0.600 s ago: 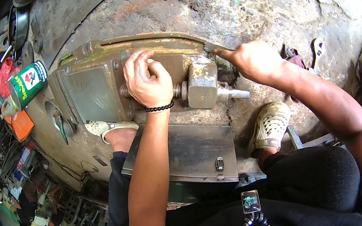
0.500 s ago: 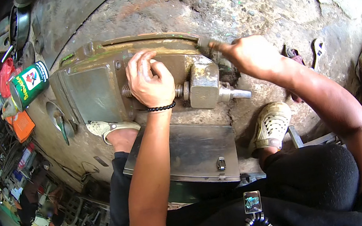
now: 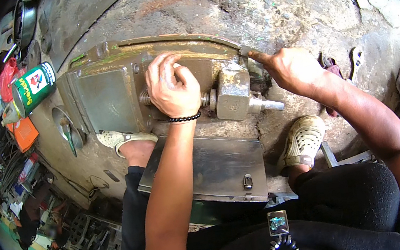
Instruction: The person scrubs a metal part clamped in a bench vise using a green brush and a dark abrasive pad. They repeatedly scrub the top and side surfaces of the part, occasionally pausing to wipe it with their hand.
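A heavy brown-grey metal vise (image 3: 107,98) lies on the floor in front of me, its paint worn to yellowish patches along the far rail. My left hand (image 3: 172,88), wearing a black bead bracelet, rests on its middle above the threaded screw (image 3: 205,98). Those fingers are curled in; what lies under them is hidden. At the rail's right end, my right hand (image 3: 294,68) grips a small tool (image 3: 245,51) with a dark, flat tip. Most of that tool is covered by the fingers, so I cannot tell its kind. The tip is at the rail's corner.
Left of the vise stand a green can (image 3: 34,92) and a bowl (image 3: 68,128) with a green-handled brush in it. A metal box (image 3: 215,163) lies between my feet. A wrench (image 3: 355,64) is on the floor at right. Another person (image 3: 34,220) is at far left.
My right hand has moved right and slightly nearer with the tool along the end of the rail. My left hand stays on the vise. The whole view has shifted a little.
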A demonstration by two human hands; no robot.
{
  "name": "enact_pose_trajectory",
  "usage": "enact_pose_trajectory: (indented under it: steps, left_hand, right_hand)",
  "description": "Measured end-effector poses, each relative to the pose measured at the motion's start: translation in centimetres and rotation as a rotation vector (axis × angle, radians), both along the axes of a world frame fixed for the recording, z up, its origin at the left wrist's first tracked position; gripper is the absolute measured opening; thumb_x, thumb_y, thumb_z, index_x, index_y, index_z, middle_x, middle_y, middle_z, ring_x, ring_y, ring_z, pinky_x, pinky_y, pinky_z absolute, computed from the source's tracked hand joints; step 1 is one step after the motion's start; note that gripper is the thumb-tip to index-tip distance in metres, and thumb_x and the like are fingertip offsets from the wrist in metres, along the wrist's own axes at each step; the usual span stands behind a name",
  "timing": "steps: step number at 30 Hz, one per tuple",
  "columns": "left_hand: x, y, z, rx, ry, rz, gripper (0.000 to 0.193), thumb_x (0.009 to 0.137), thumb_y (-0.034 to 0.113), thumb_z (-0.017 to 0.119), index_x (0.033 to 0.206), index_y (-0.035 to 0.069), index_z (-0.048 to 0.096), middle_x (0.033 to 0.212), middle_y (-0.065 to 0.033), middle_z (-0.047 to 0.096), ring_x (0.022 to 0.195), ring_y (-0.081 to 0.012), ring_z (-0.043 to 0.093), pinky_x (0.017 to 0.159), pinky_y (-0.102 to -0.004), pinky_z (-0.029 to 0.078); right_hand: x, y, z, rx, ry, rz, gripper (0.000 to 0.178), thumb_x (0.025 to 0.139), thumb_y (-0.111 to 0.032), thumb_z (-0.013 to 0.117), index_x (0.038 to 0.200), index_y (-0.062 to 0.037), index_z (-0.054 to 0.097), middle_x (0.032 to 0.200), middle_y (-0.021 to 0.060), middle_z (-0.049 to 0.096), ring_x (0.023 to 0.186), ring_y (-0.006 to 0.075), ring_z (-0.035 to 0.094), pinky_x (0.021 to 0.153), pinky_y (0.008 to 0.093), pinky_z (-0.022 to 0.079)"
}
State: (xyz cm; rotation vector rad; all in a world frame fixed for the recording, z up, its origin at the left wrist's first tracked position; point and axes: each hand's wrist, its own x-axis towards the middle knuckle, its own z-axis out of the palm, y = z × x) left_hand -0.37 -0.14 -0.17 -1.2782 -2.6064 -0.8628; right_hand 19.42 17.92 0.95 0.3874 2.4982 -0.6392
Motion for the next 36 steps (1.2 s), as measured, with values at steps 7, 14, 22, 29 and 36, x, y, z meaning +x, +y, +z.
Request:
enact_pose_trajectory:
  steps: [7, 14, 22, 29, 36]
  left_hand:
    - [0.3, 0.3, 0.8, -0.017, -0.014, 0.015, 0.019, 0.081, -0.002, 0.055, 0.091, 0.000, 0.071, 0.103, -0.0156, 0.068, 0.101, -0.0333, 0.066, 0.092, -0.0426, 0.052]
    - [0.3, 0.4, 0.8, -0.031, -0.039, 0.031, 0.019, 0.080, -0.002, 0.055, 0.091, 0.000, 0.071, 0.104, -0.0159, 0.069, 0.101, -0.0335, 0.066, 0.091, -0.0431, 0.052]
    - [0.3, 0.2, 0.9, -0.041, -0.055, 0.024, 0.017, 0.081, 0.001, 0.058, 0.091, 0.001, 0.071, 0.105, -0.0146, 0.068, 0.101, -0.0335, 0.065, 0.090, -0.0424, 0.052]
    - [0.2, 0.2, 1.4, -0.013, -0.083, 0.020, 0.017, 0.080, 0.000, 0.058, 0.093, 0.002, 0.070, 0.103, -0.0147, 0.068, 0.099, -0.0341, 0.065, 0.088, -0.0432, 0.052]
    - [-0.1, 0.1, 1.6, -0.008, -0.147, 0.007, 0.018, 0.079, 0.000, 0.058, 0.092, 0.005, 0.069, 0.096, -0.0118, 0.070, 0.092, -0.0318, 0.068, 0.084, -0.0423, 0.054]
  right_hand:
    - [-0.2, 0.7, 0.2, -0.102, 0.106, -0.039, 0.041, 0.103, -0.026, 0.052, 0.144, -0.0199, 0.056, 0.066, 0.0188, 0.066, 0.062, 0.0359, 0.069, 0.058, 0.0481, 0.056]
    - [-1.9, 1.2, -1.3, -0.147, 0.106, -0.039, 0.046, 0.100, -0.026, 0.057, 0.145, -0.0179, 0.054, 0.070, 0.0221, 0.066, 0.066, 0.0394, 0.069, 0.063, 0.0495, 0.057]
    - [1.2, 3.2, 0.3, -0.246, 0.015, -0.163, 0.068, 0.081, -0.002, 0.057, 0.148, -0.0041, 0.044, 0.081, 0.0269, 0.067, 0.079, 0.0451, 0.067, 0.075, 0.0520, 0.054]
    - [-2.1, 5.5, 2.2, -0.247, 0.124, -0.121, 0.050, 0.092, -0.005, 0.059, 0.141, -0.0049, 0.052, 0.104, 0.0239, 0.067, 0.089, 0.0439, 0.067, 0.080, 0.0516, 0.054]
    - [-13.3, 4.2, 3.1, -0.096, 0.367, 0.211, 0.053, 0.088, -0.004, 0.059, 0.141, -0.0056, 0.053, 0.097, 0.0209, 0.068, 0.079, 0.0384, 0.071, 0.071, 0.0464, 0.058]
